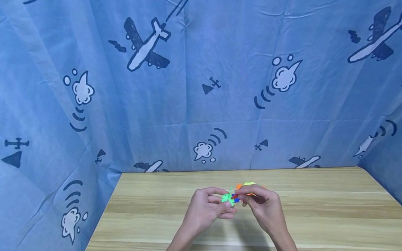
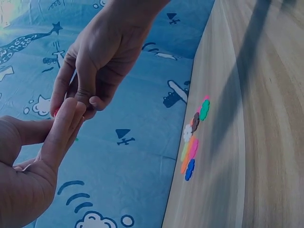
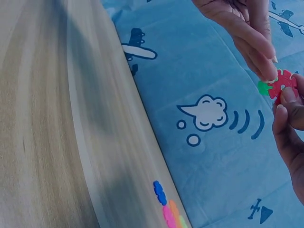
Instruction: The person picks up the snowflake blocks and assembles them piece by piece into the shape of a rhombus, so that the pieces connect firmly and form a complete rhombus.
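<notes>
My left hand [image 1: 204,210] pinches a light green notched plastic disc [image 1: 227,200] between thumb and fingers, above the wooden table. Close against it, my right hand [image 1: 264,206] grips a red notched disc [image 1: 234,196] by its edge. From the right wrist view, the red disc [image 3: 280,86] overlaps the green disc [image 3: 263,88], their edges together. The left hand's fingers [image 2: 64,126] hide most of both discs in the left wrist view, leaving only slivers of colour.
Several notched discs lie in a cluster on the table behind the hands, among them a blue disc [image 2: 190,170], a white disc [image 2: 187,132] and a green disc [image 2: 204,109]. A blue curtain [image 1: 223,67] printed with planes and clouds hangs along the wooden table's [image 1: 145,208] back edge.
</notes>
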Tool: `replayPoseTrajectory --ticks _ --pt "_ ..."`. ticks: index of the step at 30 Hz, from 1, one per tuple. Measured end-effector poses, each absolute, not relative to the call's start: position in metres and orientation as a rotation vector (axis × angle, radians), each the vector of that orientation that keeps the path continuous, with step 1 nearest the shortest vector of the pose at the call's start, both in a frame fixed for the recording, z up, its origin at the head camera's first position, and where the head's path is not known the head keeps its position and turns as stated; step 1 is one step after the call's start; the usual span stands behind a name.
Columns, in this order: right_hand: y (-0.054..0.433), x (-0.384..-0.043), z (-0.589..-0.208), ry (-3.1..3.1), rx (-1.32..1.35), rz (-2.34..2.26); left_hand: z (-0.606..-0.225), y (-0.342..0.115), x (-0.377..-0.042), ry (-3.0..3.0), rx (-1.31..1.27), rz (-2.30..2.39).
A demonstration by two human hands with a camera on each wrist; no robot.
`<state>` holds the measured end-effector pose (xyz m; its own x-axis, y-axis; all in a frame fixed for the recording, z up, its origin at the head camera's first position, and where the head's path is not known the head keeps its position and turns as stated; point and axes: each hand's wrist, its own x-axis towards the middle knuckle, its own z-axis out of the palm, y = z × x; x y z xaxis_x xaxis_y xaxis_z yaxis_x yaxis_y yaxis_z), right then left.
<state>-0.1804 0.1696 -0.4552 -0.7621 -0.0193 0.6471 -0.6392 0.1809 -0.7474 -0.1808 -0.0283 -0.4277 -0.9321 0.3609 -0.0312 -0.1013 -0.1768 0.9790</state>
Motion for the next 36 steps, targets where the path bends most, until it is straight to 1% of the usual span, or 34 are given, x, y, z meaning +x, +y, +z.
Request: replayPoseTrajectory --ticks 6,14,18,25,30,36 --pt "0.168 -0.183 -0.459 -1.851 0.689 1.714 -0.428 -0.029 -0.179 1.814 0.319 2.182" --pt "0.168 -0.181 -0.460 -1.884 0.648 1.774 -0.426 -0.030 -0.179 1.813 0.326 2.170" --pt "0.166 -0.180 -0.458 -1.935 0.622 1.730 -0.426 -0.033 -0.180 1.837 0.331 2.155" --pt "0.165 -0.181 -0.452 -2.175 0.420 1.508 -0.427 -0.036 -0.184 1.833 0.312 2.202" --pt "0.179 -0.181 -0.451 -2.436 0.234 1.297 -0.427 -0.035 -0.183 1.859 0.269 2.204" --pt "0.197 -0.183 -0.453 -2.655 0.108 1.117 -0.427 -0.034 -0.181 1.905 0.241 2.159"
